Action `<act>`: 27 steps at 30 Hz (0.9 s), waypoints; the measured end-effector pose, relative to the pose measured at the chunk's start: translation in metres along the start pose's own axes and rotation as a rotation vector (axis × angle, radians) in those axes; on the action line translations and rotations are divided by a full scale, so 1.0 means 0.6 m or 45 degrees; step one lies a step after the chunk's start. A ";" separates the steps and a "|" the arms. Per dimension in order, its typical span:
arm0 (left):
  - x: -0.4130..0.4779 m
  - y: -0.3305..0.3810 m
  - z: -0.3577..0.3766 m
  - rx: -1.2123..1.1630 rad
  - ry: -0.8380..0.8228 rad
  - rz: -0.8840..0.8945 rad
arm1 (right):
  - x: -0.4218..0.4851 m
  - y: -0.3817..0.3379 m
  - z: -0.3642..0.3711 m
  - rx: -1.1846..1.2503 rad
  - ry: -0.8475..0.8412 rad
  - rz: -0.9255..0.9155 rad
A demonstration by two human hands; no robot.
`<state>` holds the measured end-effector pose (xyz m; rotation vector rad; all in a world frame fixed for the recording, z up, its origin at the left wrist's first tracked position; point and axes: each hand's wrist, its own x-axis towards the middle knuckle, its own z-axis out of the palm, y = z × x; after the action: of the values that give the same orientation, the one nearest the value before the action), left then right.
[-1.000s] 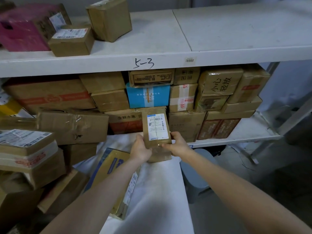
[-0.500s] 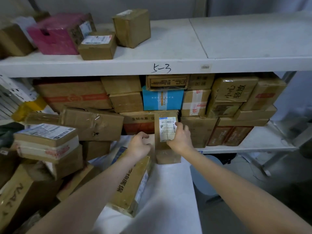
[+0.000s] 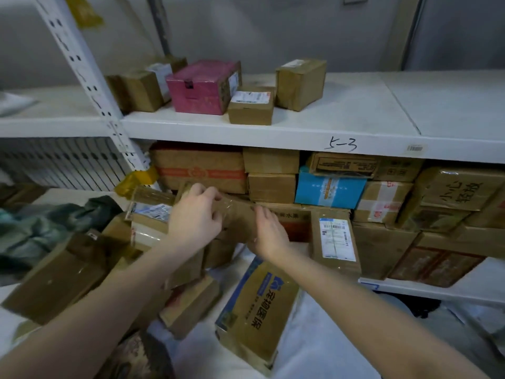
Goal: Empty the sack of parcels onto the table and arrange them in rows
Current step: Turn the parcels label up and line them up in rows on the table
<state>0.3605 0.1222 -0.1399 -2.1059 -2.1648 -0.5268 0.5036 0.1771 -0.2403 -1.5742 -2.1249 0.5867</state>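
A white-covered table carries a pile of brown cardboard parcels. My left hand curls over the top edge of a tape-wrapped brown parcel in the pile's middle. My right hand presses against that parcel's right side. To the right, a narrow parcel with a white shipping label stands upright, free of both hands, leaning on the shelf boxes. A brown-and-blue printed box lies flat on the table below my right wrist. Crumpled dark green sack material lies at the far left.
A white metal shelf runs behind the table; its lower level is packed with cartons, including a blue one. On its top level sit a pink box and small brown boxes. More parcels are heaped at the left.
My hands let go of the labelled parcel, which now stands against the shelf boxes. Both hands moved left onto the tape-wrapped brown parcel. The view swung left and up.
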 end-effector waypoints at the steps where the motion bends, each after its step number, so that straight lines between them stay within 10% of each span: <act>1: 0.002 -0.015 -0.006 0.051 -0.028 -0.027 | 0.014 -0.013 0.012 -0.073 0.001 -0.046; 9: 0.004 -0.111 -0.007 0.389 -0.617 -0.058 | 0.105 -0.051 0.122 -0.498 -0.026 -0.154; 21: -0.025 -0.182 0.008 0.489 -0.534 0.003 | 0.128 -0.061 0.171 -0.489 0.180 -0.080; 27: -0.029 -0.209 0.005 0.295 -0.325 -0.188 | 0.115 -0.072 0.122 0.180 0.187 0.084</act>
<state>0.2391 0.1066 -0.1715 -1.9928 -2.3924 -0.0101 0.4099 0.2258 -0.2696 -1.5642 -1.8880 0.6091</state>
